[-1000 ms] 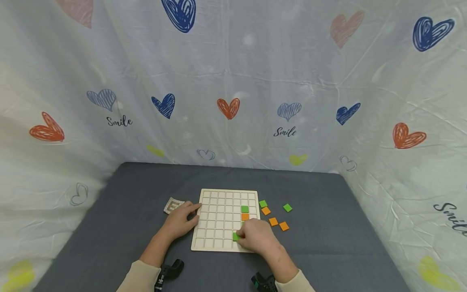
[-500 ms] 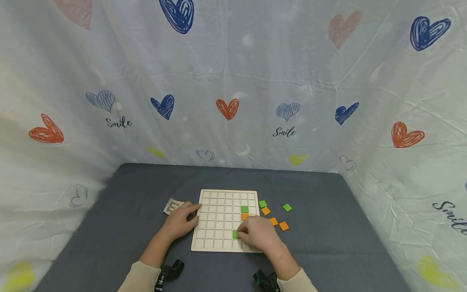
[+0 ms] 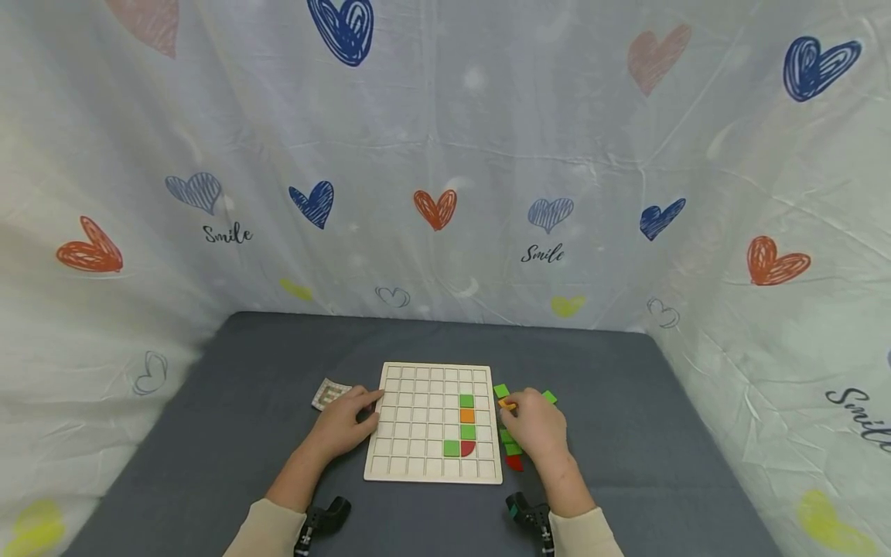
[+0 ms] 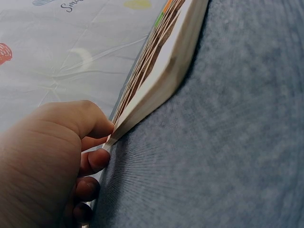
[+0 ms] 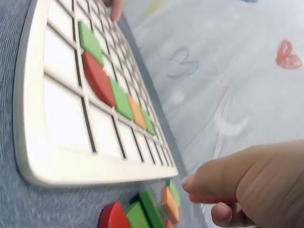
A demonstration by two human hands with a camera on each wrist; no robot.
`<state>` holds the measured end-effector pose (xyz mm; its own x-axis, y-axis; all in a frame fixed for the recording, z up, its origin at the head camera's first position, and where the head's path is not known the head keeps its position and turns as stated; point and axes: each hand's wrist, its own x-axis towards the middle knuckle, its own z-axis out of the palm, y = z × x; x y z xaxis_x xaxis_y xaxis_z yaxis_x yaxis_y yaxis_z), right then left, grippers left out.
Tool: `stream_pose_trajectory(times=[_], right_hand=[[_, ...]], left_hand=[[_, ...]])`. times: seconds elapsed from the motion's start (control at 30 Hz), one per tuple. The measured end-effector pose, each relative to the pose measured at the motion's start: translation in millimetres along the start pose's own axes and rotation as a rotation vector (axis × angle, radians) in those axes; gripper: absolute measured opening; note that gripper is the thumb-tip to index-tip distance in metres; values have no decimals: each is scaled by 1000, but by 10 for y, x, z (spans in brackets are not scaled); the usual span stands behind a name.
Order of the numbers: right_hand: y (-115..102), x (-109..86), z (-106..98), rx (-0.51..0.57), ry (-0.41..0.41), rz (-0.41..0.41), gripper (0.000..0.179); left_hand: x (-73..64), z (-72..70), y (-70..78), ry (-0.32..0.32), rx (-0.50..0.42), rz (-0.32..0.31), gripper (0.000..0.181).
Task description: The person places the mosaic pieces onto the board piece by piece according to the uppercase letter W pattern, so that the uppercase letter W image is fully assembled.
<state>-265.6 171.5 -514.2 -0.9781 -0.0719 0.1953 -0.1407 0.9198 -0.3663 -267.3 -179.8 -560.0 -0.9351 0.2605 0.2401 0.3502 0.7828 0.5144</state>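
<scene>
The grid board (image 3: 418,406) is found flat on the tabletop (image 3: 292,433). Its left edge is touched by the left hand (image 3: 341,422), thumb and forefinger spread apart; no full grasp is seen. An orange tile (image 5: 170,205) is located just beside the board's right edge, near the fingertips of the right hand (image 3: 539,425). Those fingers are bent; whether the tile is pinched cannot be told. Five coloured tiles (image 3: 468,432) are seated in the board's right half. A red curved tile (image 3: 513,463) is noted right of the board. The orange tile is judged light, stiff and smooth-faced, unlikely to be damaged; it is best taken by two opposite side edges.
</scene>
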Motion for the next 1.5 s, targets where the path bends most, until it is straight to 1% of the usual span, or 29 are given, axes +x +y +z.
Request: stream_pose_trajectory(times=[0.13, 0.27, 0.37, 0.57, 0.73, 0.93, 1.1, 1.2, 1.3, 1.4, 1.5], right_hand=[[63, 34, 45, -27, -8, 66, 28], [90, 47, 84, -39, -27, 99, 33], [100, 46, 120, -47, -21, 111, 34], [120, 46, 187, -62, 35, 101, 31], [131, 49, 153, -32, 35, 108, 29], [103, 48, 12, 44, 44, 125, 33], [11, 35, -149, 122, 84, 93, 34], [-68, 15, -214, 152, 104, 49, 33], [-159, -20, -245, 161, 118, -17, 31], [-257, -58, -243, 148, 129, -93, 29], [-356, -98, -224, 139, 121, -161, 29]], left_hand=[[-5, -9, 8, -3, -6, -2, 42], [-5, -12, 11, -4, -4, 0, 42], [-5, -11, 10, -2, -3, 3, 42], [-5, -9, 8, 3, -2, 7, 42], [-3, -2, 2, 3, 0, 4, 42], [-2, 1, 1, -5, 1, -2, 42], [-1, -8, 6, 0, 1, 2, 42], [-2, -13, 6, 5, -2, 4, 42], [-3, -11, 2, 3, -3, 5, 42], [-5, -4, -2, 0, -3, 3, 42], [-6, 0, -2, 2, -2, 5, 42]])
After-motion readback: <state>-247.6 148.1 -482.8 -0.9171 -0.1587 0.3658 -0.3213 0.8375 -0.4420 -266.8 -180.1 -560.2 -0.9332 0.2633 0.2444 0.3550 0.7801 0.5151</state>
